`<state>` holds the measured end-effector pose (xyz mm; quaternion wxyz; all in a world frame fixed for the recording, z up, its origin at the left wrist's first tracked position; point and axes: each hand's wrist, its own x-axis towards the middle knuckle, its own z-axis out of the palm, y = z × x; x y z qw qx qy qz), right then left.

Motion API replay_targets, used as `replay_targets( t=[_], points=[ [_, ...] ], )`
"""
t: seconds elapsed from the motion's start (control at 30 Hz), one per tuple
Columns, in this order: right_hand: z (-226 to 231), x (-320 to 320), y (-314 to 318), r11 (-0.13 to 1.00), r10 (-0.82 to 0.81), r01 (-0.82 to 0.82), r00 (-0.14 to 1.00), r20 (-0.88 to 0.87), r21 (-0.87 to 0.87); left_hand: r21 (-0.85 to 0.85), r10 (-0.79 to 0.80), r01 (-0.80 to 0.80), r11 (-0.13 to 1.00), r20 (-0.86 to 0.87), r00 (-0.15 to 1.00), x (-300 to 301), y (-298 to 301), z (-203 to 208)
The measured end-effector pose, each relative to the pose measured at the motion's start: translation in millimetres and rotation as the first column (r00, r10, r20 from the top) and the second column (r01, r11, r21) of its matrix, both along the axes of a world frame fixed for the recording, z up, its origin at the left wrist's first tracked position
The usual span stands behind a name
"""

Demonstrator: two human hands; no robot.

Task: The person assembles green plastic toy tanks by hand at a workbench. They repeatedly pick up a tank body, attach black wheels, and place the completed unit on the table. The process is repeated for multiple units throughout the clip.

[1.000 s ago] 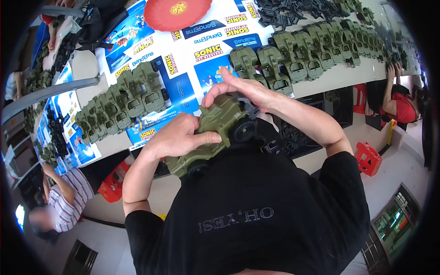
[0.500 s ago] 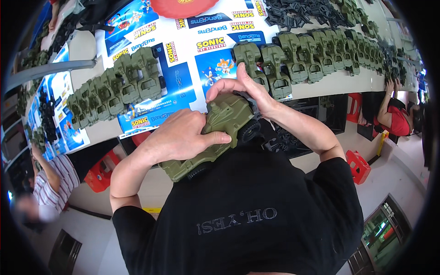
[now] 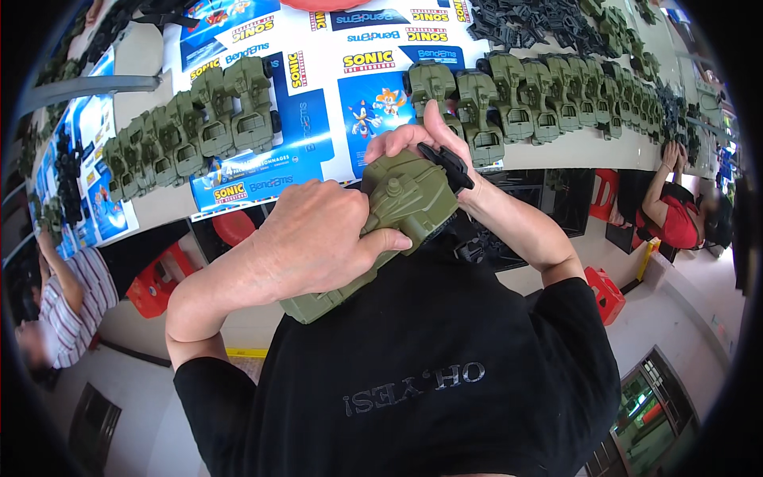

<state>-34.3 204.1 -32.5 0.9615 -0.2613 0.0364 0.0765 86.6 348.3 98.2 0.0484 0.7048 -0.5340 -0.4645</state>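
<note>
Head view: a pale table (image 3: 576,149) spans the upper part, partly covered by a blue-and-white printed sheet (image 3: 307,131). On it stands a row of green cars (image 3: 179,143) to the left, with a longer row (image 3: 560,99) to the right. Behind the longer row lies a heap of black parts (image 3: 534,28); a red plate (image 3: 326,3) is cut off by the top edge. A grey bar (image 3: 87,86) crosses at the left. Red stools (image 3: 606,296) stand on the floor, and a person in stripes (image 3: 78,288) and another in red (image 3: 674,222) sit at either side with their hands at the table.

Between the two hands, in front of the black shirt (image 3: 405,381), is one green car (image 3: 417,195), off the table. The left hand (image 3: 318,226) is closed over its middle, thumb flat along the near side. The right hand (image 3: 449,139) is half open, fingers curled round the far end and thumb raised clear; how firmly it grips cannot be told. A black piece (image 3: 447,165) lies against its palm.

Both elbows are bent outward, the forearms angling inward. The car slants from lower left to upper right.
</note>
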Motion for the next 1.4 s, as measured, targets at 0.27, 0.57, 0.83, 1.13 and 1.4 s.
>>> replay_targets(
  t=[0.27, 0.57, 0.83, 1.13, 1.4],
  points=[
    [15.9, 2.2, -2.5, 0.958, 0.019, -0.053, 0.993, -0.12, -0.283, 0.006, 0.015, -0.015, 1.0, -0.005, 1.0, -2.8, 1.9, -0.8],
    [15.0, 4.6, -3.7, 0.948, 0.053, -0.126, 0.969, -0.243, -0.293, 0.085, -0.006, 0.007, 0.996, -0.018, 1.0, 1.2, -3.8, 6.3],
    [21.3, 3.3, -2.1, 0.926, 0.063, -0.142, 0.972, -0.226, -0.351, 0.108, 0.015, -0.003, 0.994, -0.108, 0.994, 5.3, -5.6, -0.5],
    [47.5, -3.7, 1.8, 0.807, -0.02, -0.233, 0.908, -0.419, -0.543, -0.013, -0.063, 0.062, 0.998, -0.159, 0.985, 19.9, 7.7, -26.7],
    [61.0, -14.0, 19.5, 0.784, -0.114, -0.058, 0.965, -0.235, -0.619, -0.306, -0.162, 0.137, 0.942, -0.059, 0.985, 13.6, 27.6, -35.1]
  ],
)
